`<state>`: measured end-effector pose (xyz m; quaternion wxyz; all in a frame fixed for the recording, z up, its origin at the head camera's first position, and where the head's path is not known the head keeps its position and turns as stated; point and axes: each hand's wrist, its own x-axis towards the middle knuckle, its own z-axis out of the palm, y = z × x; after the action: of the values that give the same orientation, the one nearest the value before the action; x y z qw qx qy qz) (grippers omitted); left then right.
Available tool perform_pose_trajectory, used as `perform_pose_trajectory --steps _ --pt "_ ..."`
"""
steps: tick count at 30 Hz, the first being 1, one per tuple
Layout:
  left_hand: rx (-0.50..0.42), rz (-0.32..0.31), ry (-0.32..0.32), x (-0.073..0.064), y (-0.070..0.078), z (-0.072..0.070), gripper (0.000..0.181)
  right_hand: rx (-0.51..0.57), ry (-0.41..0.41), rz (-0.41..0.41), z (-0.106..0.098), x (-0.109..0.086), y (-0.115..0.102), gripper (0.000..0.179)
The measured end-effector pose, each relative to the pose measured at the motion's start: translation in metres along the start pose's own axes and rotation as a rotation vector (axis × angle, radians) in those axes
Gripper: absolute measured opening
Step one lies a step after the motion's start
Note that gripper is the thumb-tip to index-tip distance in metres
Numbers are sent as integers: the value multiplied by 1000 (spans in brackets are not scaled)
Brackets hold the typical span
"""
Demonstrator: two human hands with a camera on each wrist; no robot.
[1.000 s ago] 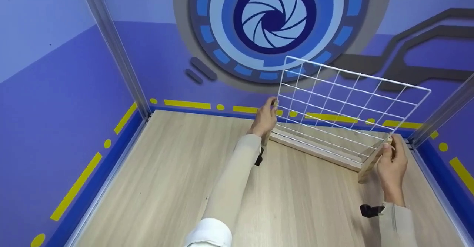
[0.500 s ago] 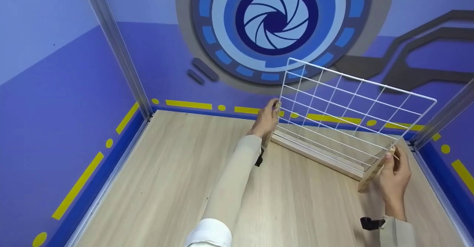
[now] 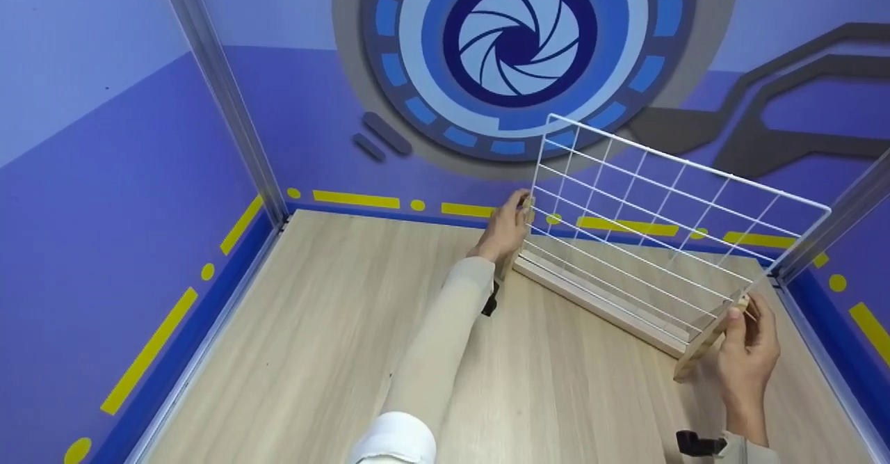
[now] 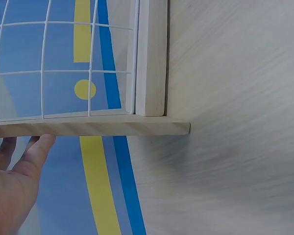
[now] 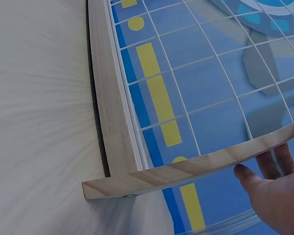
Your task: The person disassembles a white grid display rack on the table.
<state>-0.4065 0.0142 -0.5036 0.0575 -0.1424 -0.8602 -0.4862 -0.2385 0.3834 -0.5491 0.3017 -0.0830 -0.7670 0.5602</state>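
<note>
A white wire grid panel point(image 3: 660, 206) stands upright in a wooden frame, with a wooden bar point(image 3: 598, 304) along its bottom and a wooden side piece at each end. My left hand point(image 3: 502, 231) grips the far-left side piece point(image 4: 112, 128) near its upper end. At the near-right end, my right hand point(image 3: 751, 349) holds the other side piece point(image 5: 196, 164) by its top, thumb on the outer face. Both wrist views show the grid meeting the side pieces just above the bar. The fingertips behind the side pieces are partly hidden.
The stand is on a light wood-grain table point(image 3: 334, 353). A blue printed wall point(image 3: 292, 116) rises close behind it, and metal corner posts point(image 3: 215, 95) stand at the back left and back right. A metal rail point(image 3: 827, 380) runs along the table's right edge.
The right end of the grid stand has swung toward me, my right hand moving with it. The left end and left hand have shifted only slightly. Both hands keep their hold.
</note>
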Motion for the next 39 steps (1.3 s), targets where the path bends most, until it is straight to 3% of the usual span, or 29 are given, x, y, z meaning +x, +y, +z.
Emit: perform_pose_trajectory --steps 5,10,20,26,34,39 --pt "43 17 8 2 1 2 44 15 40 -37 3 -8 -1 47" --pt "29 4 13 3 1 4 44 -3 75 -36 6 -15 -1 47" --pt "33 -6 -5 12 9 17 44 82 204 -151 4 -29 4 42" --pt "29 2 9 15 11 22 43 114 228 -188 2 -35 5 43" --pt "29 15 11 18 16 26 43 81 235 -182 0 -44 0 44" --pt "11 -5 7 21 18 29 43 135 236 -211 -2 -46 -2 43"
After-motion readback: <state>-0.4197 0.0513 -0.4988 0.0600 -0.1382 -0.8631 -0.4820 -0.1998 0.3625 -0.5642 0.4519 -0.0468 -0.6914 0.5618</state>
